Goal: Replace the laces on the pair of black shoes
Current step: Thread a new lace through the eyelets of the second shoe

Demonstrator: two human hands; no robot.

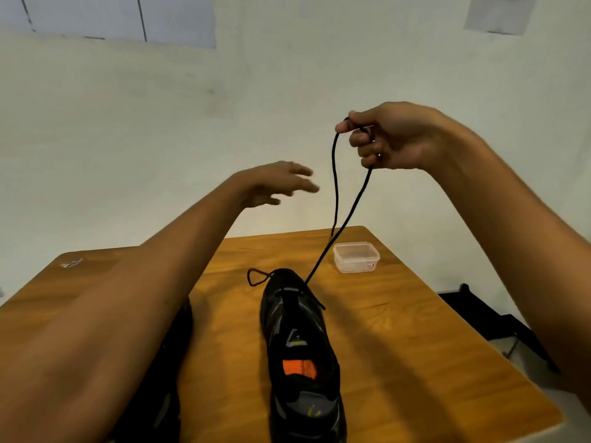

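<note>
wood table (399, 330) by a pale wall holds one black shoe (300, 340), toe away from the person, near a clear tub (356, 257). the right hand (393, 139) is up high, fingers curled round the black lace (345, 215), which runs down to the front holes. the left hand (278, 183) hangs spread, holding nothing. i think it should press the shoe down while the lace is pulled slowly and straight.

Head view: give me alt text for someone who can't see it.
The right hand grips a black lace pulled up from a black shoe on a wooden table, while the open left hand reaches toward it. A clear plastic container sits beyond the shoe.
</note>
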